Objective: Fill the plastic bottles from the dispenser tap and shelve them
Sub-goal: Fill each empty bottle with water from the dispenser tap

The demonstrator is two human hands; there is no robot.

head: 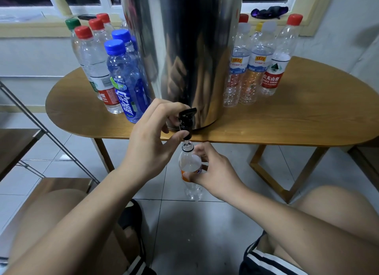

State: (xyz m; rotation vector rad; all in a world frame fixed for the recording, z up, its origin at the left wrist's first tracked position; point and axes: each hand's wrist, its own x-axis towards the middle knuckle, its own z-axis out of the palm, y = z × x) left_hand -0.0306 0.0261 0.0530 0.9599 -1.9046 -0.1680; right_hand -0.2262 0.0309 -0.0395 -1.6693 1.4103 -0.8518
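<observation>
Currently pinching the black tap (185,121) at the foot of the steel dispenser (184,49) with the left hand (151,139), fingers (164,108) curled over the lever and thumb pressed up beneath the spout. Holding an uncapped plastic bottle (189,164) upright just below the bench (287,121) edge with the right hand (213,172), fingers wrapped round its orange-labelled middle, mouth directly under the spout and nearly touching it. Flanking the dispenser on the bench: capped bottles (123,76) crowded at the left with red, green and blue tops; more bottles (254,69) standing at the right, red, white and yellow caps. Off to the far left, a metal-framed shelf (20,143) with wooden boards.
</observation>
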